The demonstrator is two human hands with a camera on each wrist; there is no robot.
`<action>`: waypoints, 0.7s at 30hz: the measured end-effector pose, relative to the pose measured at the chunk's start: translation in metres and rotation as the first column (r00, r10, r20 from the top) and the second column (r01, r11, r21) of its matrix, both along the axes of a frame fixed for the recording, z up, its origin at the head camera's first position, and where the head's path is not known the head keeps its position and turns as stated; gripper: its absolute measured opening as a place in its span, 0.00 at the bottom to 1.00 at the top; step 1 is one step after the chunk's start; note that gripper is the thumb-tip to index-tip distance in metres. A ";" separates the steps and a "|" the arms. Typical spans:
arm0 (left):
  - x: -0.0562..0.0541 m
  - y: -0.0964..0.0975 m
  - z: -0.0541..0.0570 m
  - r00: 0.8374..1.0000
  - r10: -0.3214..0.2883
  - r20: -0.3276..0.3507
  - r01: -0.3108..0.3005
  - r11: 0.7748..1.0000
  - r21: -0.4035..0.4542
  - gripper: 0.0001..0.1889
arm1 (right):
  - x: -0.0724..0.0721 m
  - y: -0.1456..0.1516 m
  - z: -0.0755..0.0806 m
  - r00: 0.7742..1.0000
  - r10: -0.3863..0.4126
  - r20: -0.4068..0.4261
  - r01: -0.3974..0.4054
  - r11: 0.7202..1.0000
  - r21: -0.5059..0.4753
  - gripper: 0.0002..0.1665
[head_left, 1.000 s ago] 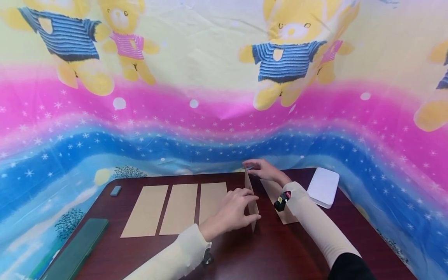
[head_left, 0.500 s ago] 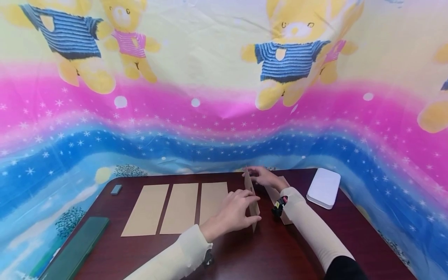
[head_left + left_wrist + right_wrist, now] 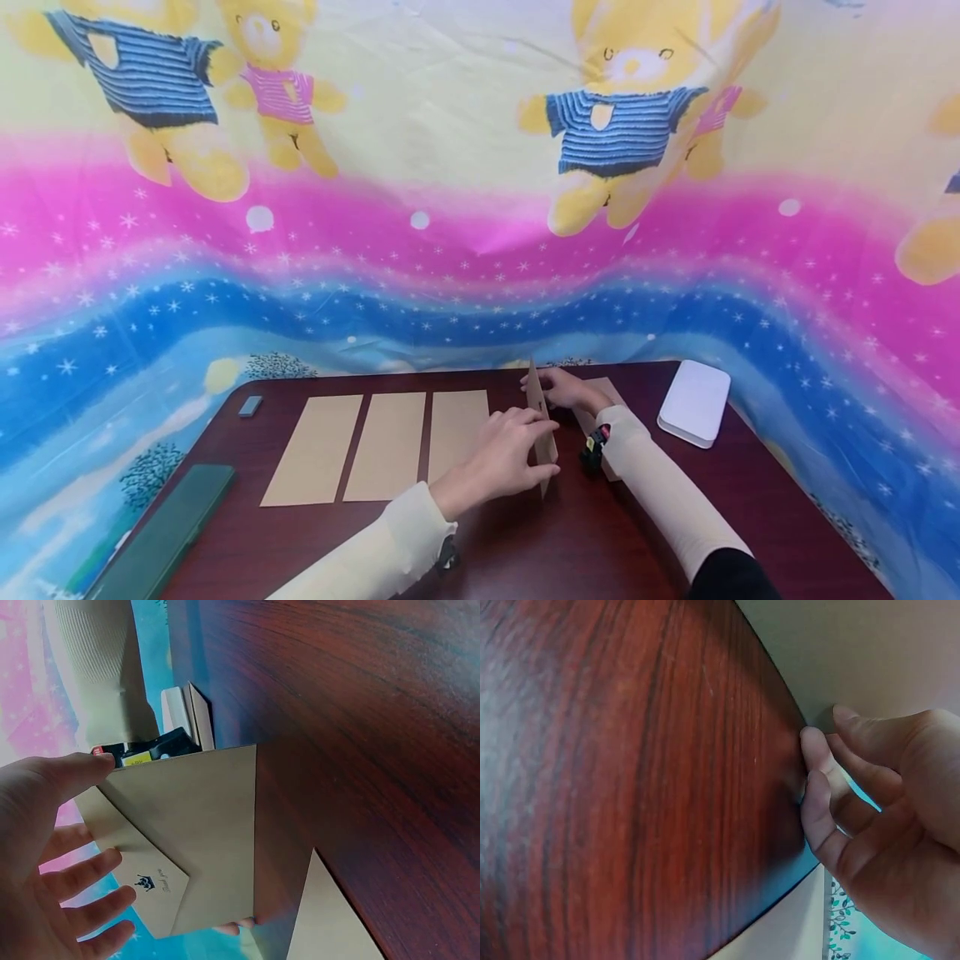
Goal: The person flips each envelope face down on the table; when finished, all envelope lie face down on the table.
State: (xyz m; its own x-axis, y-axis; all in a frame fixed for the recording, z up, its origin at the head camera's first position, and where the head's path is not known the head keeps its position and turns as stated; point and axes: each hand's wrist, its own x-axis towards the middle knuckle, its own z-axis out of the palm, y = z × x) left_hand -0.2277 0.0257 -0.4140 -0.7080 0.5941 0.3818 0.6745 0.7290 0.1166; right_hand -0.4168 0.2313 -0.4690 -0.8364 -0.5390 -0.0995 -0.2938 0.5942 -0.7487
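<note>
A kraft-paper envelope [image 3: 536, 392] stands on its edge on the dark wooden table [image 3: 577, 533]. In the left wrist view its pointed flap [image 3: 154, 881] carries a small printed crown. My left hand [image 3: 498, 454] holds its near part from above, thumb at one edge and fingers spread over the flap side. At the far end my right hand [image 3: 566, 390] pinches the lower corner; in the right wrist view the thumb [image 3: 870, 735] lies against the paper, fingers at the edge. The envelope partly hides those fingers from the head camera.
Three flat kraft sheets or envelopes [image 3: 315, 450] lie in a row at left. Another kraft piece [image 3: 600, 392] lies under the right forearm. A white box [image 3: 696, 400] stands far right. A green case [image 3: 165, 525] and a small blue-grey block [image 3: 251, 406] are at left.
My right hand has slid down and nearer along the envelope's far end, its forearm shifting left. My left hand has hardly moved. The envelope still stands on edge.
</note>
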 end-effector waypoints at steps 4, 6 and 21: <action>-0.001 -0.001 -0.002 1.000 -0.011 -0.022 0.012 1.000 0.019 0.29 | -0.001 -0.002 0.000 1.000 -0.012 -0.012 0.012 0.999 0.033 0.22; -0.001 -0.002 -0.002 1.000 -0.014 -0.022 0.014 1.000 0.028 0.29 | -0.001 -0.002 0.001 1.000 -0.012 -0.024 0.013 0.999 0.042 0.20; -0.002 -0.020 0.004 0.995 -0.027 -0.093 0.039 0.991 0.130 0.28 | 0.001 0.019 0.022 0.994 -0.026 -0.103 0.026 1.000 -0.003 0.24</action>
State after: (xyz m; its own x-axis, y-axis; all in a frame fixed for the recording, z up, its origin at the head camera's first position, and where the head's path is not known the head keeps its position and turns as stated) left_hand -0.2293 0.0058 -0.4099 -0.6478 0.5566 0.5201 0.7099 0.6887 0.1472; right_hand -0.4161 0.2506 -0.4467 -0.8558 -0.5171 -0.0113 -0.3538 0.6013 -0.7164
